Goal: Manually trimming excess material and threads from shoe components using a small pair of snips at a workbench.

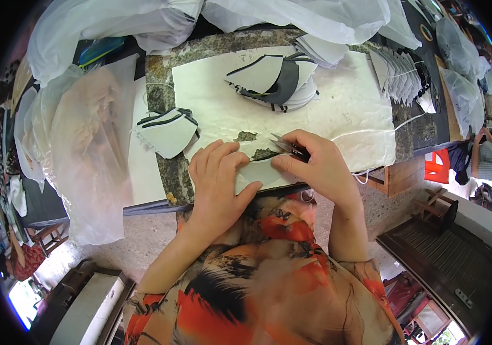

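Pale grey curved sheet piece with a thin black edge (257, 171) lies at the near side of the work surface, between my 2 hands. My left hand (216, 175) covers its left end, the thumb spread away from the fingers; I cannot tell if it pinches the piece or only presses it. My right hand (319, 167) has the thumb on the right end and also grips small metal snips with dark handles (283, 143), whose tips point to the left and far.

I judge that the step in hand is working along the black edge, perhaps aligning or trimming it. The next move, I think, calls for a steady left hand and for tips well apart from the fingers.

I count 1 piece at the hands, 1 snips and 4 groups of cut pieces: 1 black-edged white pile at left (168, 133), 1 white pile with a black curved part at far middle (277, 80), 1 small plain white stack at far side (322, 50) and 1 fanned pale stack at far right (394, 75). Pieces overlap, so I cannot count each. Most rest on 1 large white sheet (352, 106), which has 2 dark worn patches (246, 136).
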Demonstrator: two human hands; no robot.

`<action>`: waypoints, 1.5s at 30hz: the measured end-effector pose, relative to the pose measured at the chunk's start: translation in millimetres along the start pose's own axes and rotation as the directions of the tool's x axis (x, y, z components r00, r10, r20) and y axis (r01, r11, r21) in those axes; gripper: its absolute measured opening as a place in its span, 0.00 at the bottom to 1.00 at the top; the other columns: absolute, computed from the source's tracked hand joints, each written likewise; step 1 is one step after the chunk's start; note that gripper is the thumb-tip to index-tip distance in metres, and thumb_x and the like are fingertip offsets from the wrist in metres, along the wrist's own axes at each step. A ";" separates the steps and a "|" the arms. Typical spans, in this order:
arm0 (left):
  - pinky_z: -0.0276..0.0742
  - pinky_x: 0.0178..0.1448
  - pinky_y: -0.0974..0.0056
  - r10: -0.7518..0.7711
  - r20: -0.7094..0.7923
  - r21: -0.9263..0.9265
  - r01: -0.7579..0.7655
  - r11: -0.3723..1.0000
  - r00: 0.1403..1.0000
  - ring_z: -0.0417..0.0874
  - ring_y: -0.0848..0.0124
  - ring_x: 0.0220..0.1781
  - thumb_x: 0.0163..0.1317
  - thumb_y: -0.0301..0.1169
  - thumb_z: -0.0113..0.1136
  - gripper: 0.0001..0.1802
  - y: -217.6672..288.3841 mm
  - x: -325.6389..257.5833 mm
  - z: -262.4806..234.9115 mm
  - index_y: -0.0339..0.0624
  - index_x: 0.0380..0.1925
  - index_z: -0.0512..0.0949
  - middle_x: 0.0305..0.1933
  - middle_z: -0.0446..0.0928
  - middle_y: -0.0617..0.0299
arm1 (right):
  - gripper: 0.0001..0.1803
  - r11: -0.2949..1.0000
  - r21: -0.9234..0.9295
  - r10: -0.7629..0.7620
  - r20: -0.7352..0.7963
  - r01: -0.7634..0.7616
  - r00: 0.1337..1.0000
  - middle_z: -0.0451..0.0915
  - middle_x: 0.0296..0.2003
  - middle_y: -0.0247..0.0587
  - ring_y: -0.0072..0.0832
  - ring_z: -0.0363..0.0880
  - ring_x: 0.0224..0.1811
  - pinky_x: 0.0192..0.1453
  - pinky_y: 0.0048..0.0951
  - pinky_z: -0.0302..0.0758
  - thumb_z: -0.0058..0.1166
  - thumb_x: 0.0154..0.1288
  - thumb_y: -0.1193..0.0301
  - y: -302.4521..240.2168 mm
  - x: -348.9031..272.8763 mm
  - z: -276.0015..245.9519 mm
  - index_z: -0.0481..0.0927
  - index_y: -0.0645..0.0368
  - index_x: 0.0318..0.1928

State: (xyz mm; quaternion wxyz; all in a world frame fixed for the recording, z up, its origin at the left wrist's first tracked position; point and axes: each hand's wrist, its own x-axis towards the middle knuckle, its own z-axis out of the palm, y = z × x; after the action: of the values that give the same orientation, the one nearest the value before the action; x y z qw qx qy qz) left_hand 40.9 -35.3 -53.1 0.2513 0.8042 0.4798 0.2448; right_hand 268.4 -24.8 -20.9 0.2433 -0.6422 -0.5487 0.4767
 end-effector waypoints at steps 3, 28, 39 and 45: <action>0.55 0.75 0.42 -0.018 0.052 -0.044 0.021 0.999 0.999 0.71 0.49 0.69 0.52 0.38 0.76 0.30 -1.5 -0.5 -5.4 0.46 0.56 0.76 0.58 0.78 0.60 | 0.11 1.000 -0.011 0.010 0.105 -0.009 0.994 0.80 0.29 0.33 0.16 0.73 0.31 0.36 0.24 0.73 0.67 0.64 0.70 -1.5 1.6 -0.4 0.82 0.65 0.40; 0.72 0.41 0.74 -0.177 0.745 -0.471 0.695 0.544 0.643 0.74 0.84 0.38 0.70 0.31 0.67 0.13 -19.9 41.8 -74.5 0.34 0.49 0.83 0.36 0.79 0.72 | 0.12 0.762 -0.271 -0.531 0.259 0.588 0.807 0.81 0.53 0.44 0.41 0.83 0.50 0.50 0.34 0.80 0.63 0.67 0.70 -12.4 -15.7 -15.9 0.84 0.54 0.50; 0.70 0.44 0.75 -0.225 0.611 -0.621 0.635 0.459 0.759 0.72 0.84 0.38 0.72 0.29 0.64 0.10 -0.9 29.7 -51.6 0.36 0.49 0.81 0.36 0.77 0.73 | 0.15 0.863 -0.320 -0.346 0.191 0.391 0.919 0.82 0.34 0.45 0.44 0.82 0.39 0.43 0.38 0.78 0.56 0.72 0.60 -17.9 -12.2 -21.4 0.85 0.54 0.51; 0.70 0.44 0.75 -0.266 0.557 -0.663 0.614 0.428 0.787 0.72 0.84 0.37 0.72 0.28 0.64 0.09 10.3 24.6 -36.9 0.36 0.48 0.81 0.34 0.76 0.73 | 0.16 0.870 -0.276 -0.369 0.183 0.408 0.911 0.80 0.34 0.45 0.44 0.81 0.38 0.41 0.39 0.76 0.55 0.72 0.60 -16.4 -12.8 -24.0 0.84 0.58 0.49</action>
State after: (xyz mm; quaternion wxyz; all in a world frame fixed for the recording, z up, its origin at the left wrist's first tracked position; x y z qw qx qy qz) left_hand 34.5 -11.2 -15.0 0.7352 0.4638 0.4495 0.2057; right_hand 282.4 -27.2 7.4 0.1964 -0.5176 -0.7484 0.3653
